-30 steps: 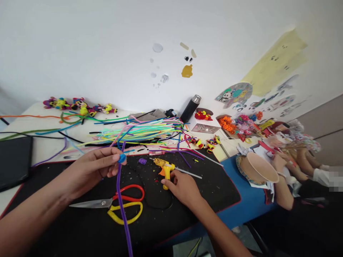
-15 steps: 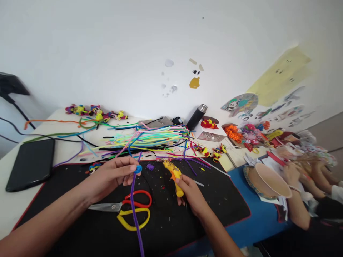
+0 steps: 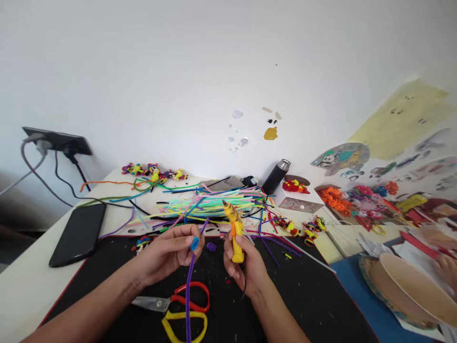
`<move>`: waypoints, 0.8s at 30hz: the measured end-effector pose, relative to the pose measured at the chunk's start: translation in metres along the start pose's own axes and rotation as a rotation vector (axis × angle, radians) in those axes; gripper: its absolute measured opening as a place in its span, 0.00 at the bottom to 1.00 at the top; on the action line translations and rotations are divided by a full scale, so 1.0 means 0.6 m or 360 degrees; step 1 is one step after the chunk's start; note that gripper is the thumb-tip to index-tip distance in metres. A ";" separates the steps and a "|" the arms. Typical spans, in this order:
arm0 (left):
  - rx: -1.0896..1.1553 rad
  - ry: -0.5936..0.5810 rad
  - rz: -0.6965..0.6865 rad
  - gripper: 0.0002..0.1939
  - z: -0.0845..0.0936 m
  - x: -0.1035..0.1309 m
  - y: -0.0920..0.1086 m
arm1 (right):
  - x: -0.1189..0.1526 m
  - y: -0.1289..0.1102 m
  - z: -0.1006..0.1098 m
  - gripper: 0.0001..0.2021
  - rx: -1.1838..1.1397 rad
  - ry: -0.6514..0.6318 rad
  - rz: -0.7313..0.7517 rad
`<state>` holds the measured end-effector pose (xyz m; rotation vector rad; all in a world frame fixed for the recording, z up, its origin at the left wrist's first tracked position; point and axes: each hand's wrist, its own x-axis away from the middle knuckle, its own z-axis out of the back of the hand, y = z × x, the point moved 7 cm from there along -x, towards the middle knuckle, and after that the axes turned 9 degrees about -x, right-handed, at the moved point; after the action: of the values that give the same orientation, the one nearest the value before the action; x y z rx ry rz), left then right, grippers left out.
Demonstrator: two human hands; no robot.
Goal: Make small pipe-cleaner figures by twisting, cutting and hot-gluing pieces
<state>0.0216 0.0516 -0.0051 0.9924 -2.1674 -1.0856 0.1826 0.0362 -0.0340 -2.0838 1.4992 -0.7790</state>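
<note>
Between the thumb and fingers of my left hand (image 3: 167,255) is a small blue coil (image 3: 194,244), with a purple pipe cleaner (image 3: 189,290) running through the same grip and hanging down past the scissors (image 3: 189,300). My right hand (image 3: 248,269) is wrapped round a yellow glue gun (image 3: 236,236), its dark nozzle pointing up and slightly left. The two hands are apart. Beneath them lies a black mat (image 3: 285,295), where a small purple coil (image 3: 211,247) rests between the hands. The scissors lie open on the mat below my left hand.
Behind the mat is a pile of coloured pipe cleaners (image 3: 214,202). A black phone (image 3: 78,233) lies at the left, small figures (image 3: 155,172) at the back left. A black flask (image 3: 276,176) stands behind; bowls (image 3: 410,286) and part of a person's hand (image 3: 448,269) are at the right.
The view has shifted, so the scene sits lower and further right. My right hand has turned the glue gun more upright and brought it closer to my left hand, which keeps its grip.
</note>
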 end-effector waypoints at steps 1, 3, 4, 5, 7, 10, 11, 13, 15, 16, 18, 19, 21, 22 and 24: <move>-0.0013 0.0003 -0.0018 0.18 0.000 -0.004 0.003 | -0.012 -0.005 -0.011 0.21 -0.0022 -0.0036 0.0003; -0.0055 0.0020 -0.0057 0.18 0.000 -0.013 0.008 | -0.036 -0.009 -0.031 0.21 -0.0021 -0.0107 0.0001; -0.0089 0.0036 -0.0075 0.18 0.001 -0.017 0.010 | -0.047 -0.009 -0.037 0.22 -0.0012 -0.0127 0.0014; -0.0137 0.0052 -0.0083 0.19 0.003 -0.020 0.012 | -0.056 -0.007 -0.040 0.22 0.0014 -0.0130 0.0034; -0.0259 0.0092 -0.0070 0.20 0.010 -0.024 0.014 | -0.068 0.000 -0.036 0.22 0.0092 -0.0114 0.0078; -0.0405 0.0171 -0.0049 0.21 0.029 -0.021 0.016 | -0.070 0.016 -0.012 0.25 0.0161 -0.0063 0.0097; -0.0430 0.0210 -0.0057 0.21 0.037 -0.019 0.018 | -0.067 0.021 -0.003 0.26 0.0179 -0.0052 0.0084; -0.0463 0.0292 -0.0068 0.22 0.052 -0.014 0.022 | -0.060 0.026 0.014 0.27 0.0194 -0.0030 0.0075; -0.0477 0.0359 -0.0053 0.22 0.065 -0.009 0.023 | -0.052 0.021 0.025 0.27 0.0194 -0.0005 0.0108; -0.0479 0.0386 -0.0041 0.22 0.071 -0.008 0.022 | -0.049 0.017 0.027 0.26 0.0191 0.0007 0.0138; -0.0482 0.0423 -0.0035 0.22 0.079 -0.007 0.022 | -0.043 0.007 0.028 0.24 0.0188 0.0011 0.0191; -0.0486 0.0438 -0.0042 0.21 0.082 -0.007 0.023 | -0.041 0.005 0.025 0.24 0.0190 -0.0005 0.0202; -0.0501 0.0467 -0.0066 0.21 0.087 -0.008 0.025 | -0.038 0.005 0.019 0.25 0.0211 -0.0044 0.0198; -0.0508 0.0476 -0.0072 0.21 0.088 -0.008 0.025 | -0.036 0.008 0.016 0.26 0.0232 -0.0064 0.0185; -0.0512 0.0480 -0.0068 0.21 0.088 -0.008 0.025 | -0.032 0.015 0.011 0.27 0.0292 -0.0086 0.0163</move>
<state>-0.0185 0.0852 -0.0219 0.9840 -1.6775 -1.1747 0.1759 0.0518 -0.0483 -1.8645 1.4359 -0.7843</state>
